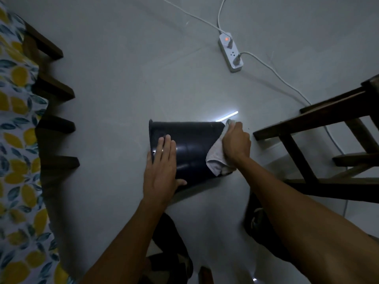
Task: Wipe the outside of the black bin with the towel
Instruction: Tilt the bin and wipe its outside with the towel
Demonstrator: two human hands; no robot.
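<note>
A person steadies a black bin [190, 148] lying on its side on the pale floor [114, 95] and presses a towel [216, 158] against it.

The left hand [161, 171] lies flat on the bin's wall near the rim, fingers straight and released, thumb spread along the near side. The right hand [235, 143] is clenched on the whitish towel, pushing it onto the bin's base end at the right. A power strip [230, 52] lies farther off; a wooden chair [320, 140] stands right.
</note>
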